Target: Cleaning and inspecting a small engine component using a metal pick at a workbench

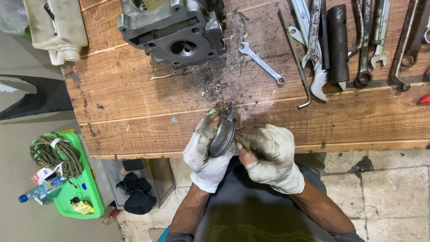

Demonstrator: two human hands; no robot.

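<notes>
My left hand (204, 150), in a dirty white glove, grips a round grey metal piston (224, 133) on its side at the near edge of the wooden workbench (134, 112). Beside it my right hand (271, 154), also gloved, is closed around a small thin tool (243, 144) whose tip touches the piston's side. Dark grit and scrapings (217, 85) lie on the wood just beyond the piston.
A grey engine cylinder block (172, 29) sits at the bench's back. A small spanner (262, 62), a bent rod (295, 58) and several wrenches (363, 45) lie to the right. A white plastic jug (58, 27) stands far left. A green tray (83, 188) with rope rests on the floor.
</notes>
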